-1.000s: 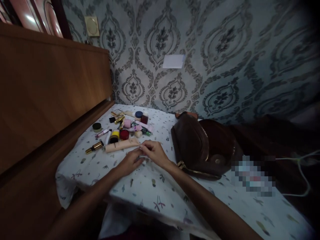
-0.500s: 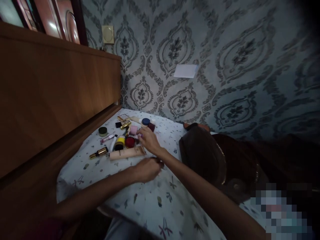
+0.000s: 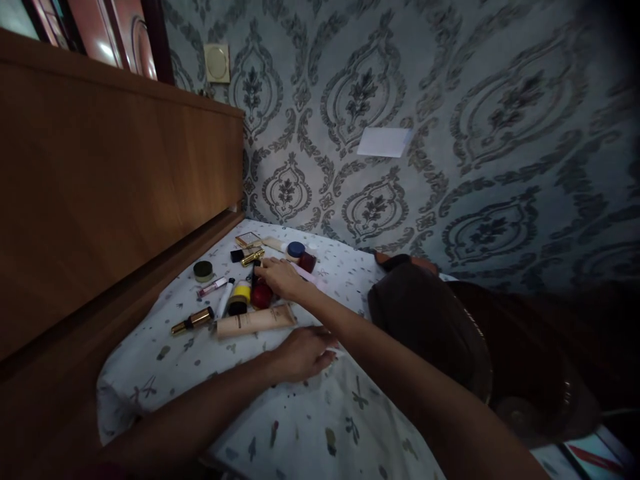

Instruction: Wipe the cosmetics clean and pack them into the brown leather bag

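My right hand (image 3: pixel 281 277) reaches over a cluster of cosmetics, palm down. Its fingers are bent together at a small dark item (image 3: pixel 256 269); what they hold, if anything, is hidden. Under it lies a red round container (image 3: pixel 261 295), beside a yellow-and-black jar (image 3: pixel 240 298). A pink item (image 3: pixel 305 272) shows behind the hand. My left hand (image 3: pixel 304 353) rests on the patterned cloth, fingers apart, with nothing plainly held. Just beyond it lies a beige squeeze tube (image 3: pixel 255 321). To the left are a gold-and-black lipstick (image 3: pixel 193 321) and a lip gloss tube (image 3: pixel 213 287).
Farther back are a blue-lidded jar (image 3: pixel 295 249), a dark red jar (image 3: pixel 307 262), a gold tube (image 3: pixel 253 257) and a compact (image 3: pixel 249 239). A dark green jar (image 3: pixel 203 271) stands left. A brown bag (image 3: pixel 425 320) sits right; a wooden panel (image 3: pixel 125 153) borders the left.
My right hand has moved left and down over the cosmetics, and the pink jar is no longer visible in its former spot. My left hand has loosened from a fist. The view has shifted slightly.
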